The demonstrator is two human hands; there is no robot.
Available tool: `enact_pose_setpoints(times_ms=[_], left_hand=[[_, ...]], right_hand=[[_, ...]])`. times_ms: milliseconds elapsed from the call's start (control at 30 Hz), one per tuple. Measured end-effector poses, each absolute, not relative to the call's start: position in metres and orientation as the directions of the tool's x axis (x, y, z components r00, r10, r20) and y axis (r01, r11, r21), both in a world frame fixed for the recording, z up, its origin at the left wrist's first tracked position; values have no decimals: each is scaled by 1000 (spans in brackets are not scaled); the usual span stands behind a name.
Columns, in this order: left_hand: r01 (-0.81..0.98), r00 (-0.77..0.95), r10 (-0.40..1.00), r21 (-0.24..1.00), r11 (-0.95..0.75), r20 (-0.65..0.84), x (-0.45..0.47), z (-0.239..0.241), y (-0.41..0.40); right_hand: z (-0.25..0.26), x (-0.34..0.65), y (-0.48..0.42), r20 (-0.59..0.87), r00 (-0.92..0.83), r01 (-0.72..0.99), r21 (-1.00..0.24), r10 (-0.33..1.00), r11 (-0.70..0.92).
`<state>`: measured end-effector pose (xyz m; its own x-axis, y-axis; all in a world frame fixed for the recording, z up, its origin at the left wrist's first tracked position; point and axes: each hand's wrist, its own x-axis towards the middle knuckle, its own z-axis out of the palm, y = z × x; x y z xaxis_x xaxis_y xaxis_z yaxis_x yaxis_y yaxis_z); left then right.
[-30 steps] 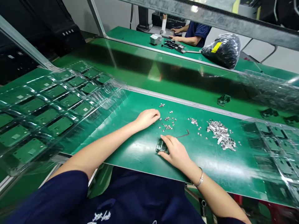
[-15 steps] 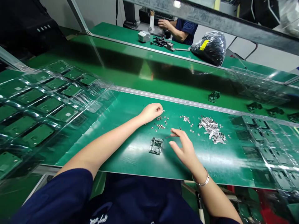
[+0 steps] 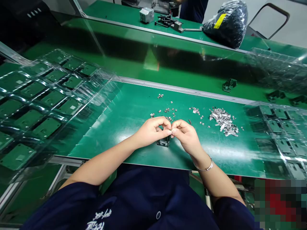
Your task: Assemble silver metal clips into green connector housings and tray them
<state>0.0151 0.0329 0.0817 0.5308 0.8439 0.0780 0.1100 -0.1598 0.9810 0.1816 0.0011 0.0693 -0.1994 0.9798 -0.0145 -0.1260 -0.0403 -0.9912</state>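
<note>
Small dark part (image 3: 163, 143), just the one, sits on the green table (image 3: 130, 102) right under the fingertips, half hidden by the hands. Only got the head cam to go by, so: two hands, the left hand (image 3: 153, 131) and the right hand (image 3: 187, 135), both closed in a thumb-and-finger pinch, tips meeting just above that part. Can't tell if there's anything tiny between them. One bracelet (image 3: 210, 164) on the right wrist.

Just beyond the pinch there's a bunch of metal bits (image 3: 167, 110) in loose little clumps, too small to count. Right of the pinch, one small cluster (image 3: 195, 110), then one big heap (image 3: 224, 121) further over. One dark tip (image 3: 190, 121) of something pokes out past the right hand.

Well left of the grip, a clear tray (image 3: 59, 117) with at least a dozen green plates (image 3: 51, 98). Well right, another tray (image 3: 278, 135), at least seven plates in view. Past the metal strip (image 3: 182, 90), three dark pieces (image 3: 229, 85). Way beyond the hands: one gray box (image 3: 146, 15), one black bag (image 3: 227, 27) with one yellow label (image 3: 220, 21), and one person (image 3: 193, 10), mostly cut off.
</note>
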Motion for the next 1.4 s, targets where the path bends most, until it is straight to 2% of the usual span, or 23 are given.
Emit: enact_pose_setpoints(times_ms=[167, 267, 367, 433, 500, 567, 667, 867, 1100, 1333, 1400], left_hand=[[70, 518, 849, 985, -161, 102, 15, 80, 29], [127, 518, 846, 967, -219, 124, 10, 74, 27], [303, 499, 855, 897, -322, 138, 1, 59, 23], [446, 546, 836, 829, -336, 45, -3, 45, 18], [529, 576, 815, 788, -314, -62, -3, 32, 10], [532, 550, 832, 799, -279, -76, 0, 23, 2], [481, 491, 871, 829, -285, 15, 4, 21, -9], [467, 478, 873, 814, -345, 96, 4, 33, -17], [476, 486, 865, 791, -384, 126, 4, 34, -19], [574, 509, 832, 634, -519, 220, 4, 31, -24], [570, 513, 831, 639, -516, 214, 3, 32, -24]], right_hand=[[66, 184, -1, -88, -283, -195, -970, 955, -147], [69, 192, -3, -16, -282, -74, -997, 959, -38], [71, 206, -3, 67, -158, 62, -995, 985, 77], [67, 215, -3, 93, -74, 103, -990, 993, 101], [60, 217, -6, 122, -74, 168, -977, 990, 133], [51, 212, -10, 170, -137, 269, -942, 976, 201], [41, 197, -19, 247, -222, 373, -872, 943, 316], [34, 180, -27, 375, -258, 417, -788, 890, 453], [35, 179, -28, 388, -255, 450, -764, 886, 463], [31, 178, -30, 351, -217, 464, -784, 911, 412], [31, 178, -29, 361, -222, 459, -781, 906, 424]])
